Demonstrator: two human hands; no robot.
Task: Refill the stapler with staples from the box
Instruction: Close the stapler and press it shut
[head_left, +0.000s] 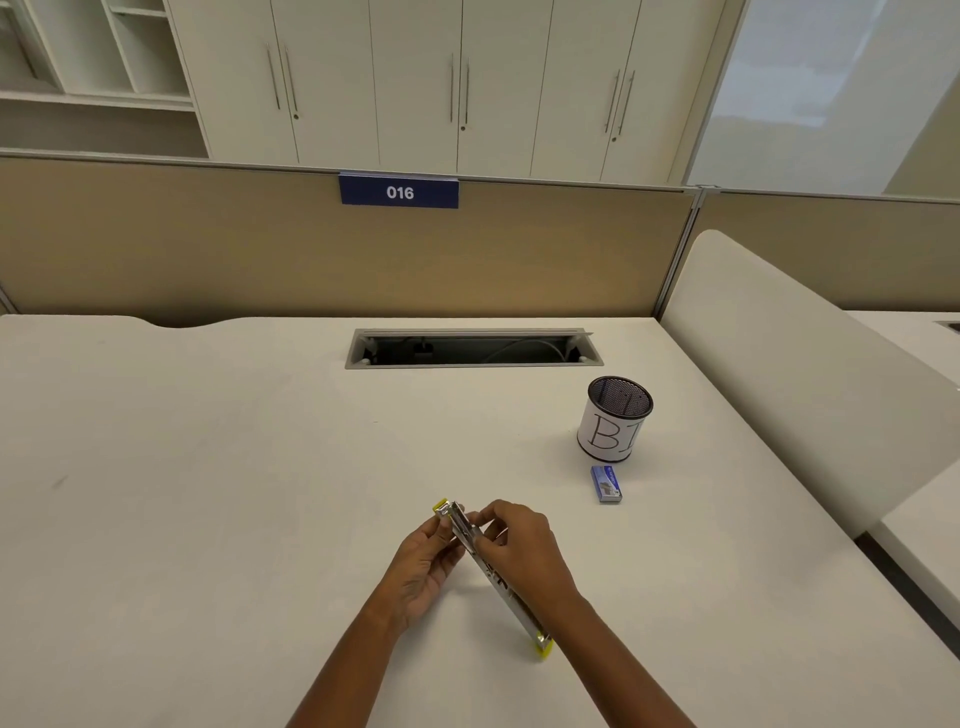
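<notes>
A yellow stapler (511, 605) with a long metal staple channel lies swung fully open above the white desk (208, 493), one yellow end at the far left, the other near my right forearm. My left hand (423, 564) grips its far end from the left side. My right hand (522, 545) pinches the metal channel near that same end; whether staples are between the fingers cannot be told. The small blue staple box (605, 484) lies shut on the desk to the right, apart from both hands.
A black mesh pen cup (614, 420) wrapped in white paper with handwritten letters stands just behind the box. A cable slot (472, 349) is cut into the desk further back. A tan partition (260, 249) bounds the rear and a white divider (805, 374) the right side.
</notes>
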